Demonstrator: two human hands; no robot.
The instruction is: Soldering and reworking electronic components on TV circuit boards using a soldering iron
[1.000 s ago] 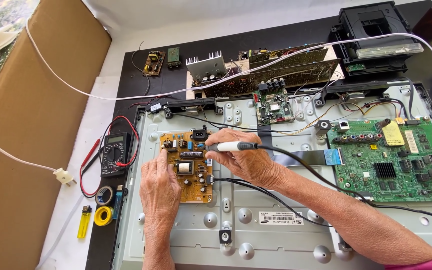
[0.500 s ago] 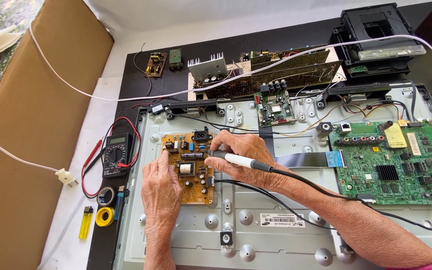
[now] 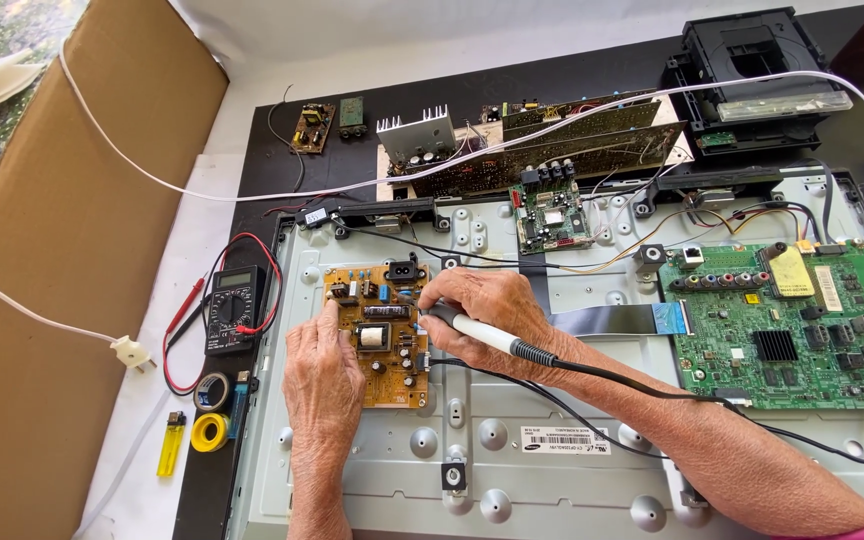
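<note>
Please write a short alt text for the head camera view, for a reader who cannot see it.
A person's right hand holds a soldering iron over a small orange circuit board on a grey metal panel, while the left hand rests on the board's left edge. A black multimeter lies left; a green circuit board lies right.

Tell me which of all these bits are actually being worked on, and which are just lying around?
In use:
- orange board, steadied by the left hand
- soldering iron, held in the right hand, tip on the orange board
- metal panel under the board

Lying about:
- multimeter
- green board
- yellow tape
- lighter
- small boards at the back
</note>
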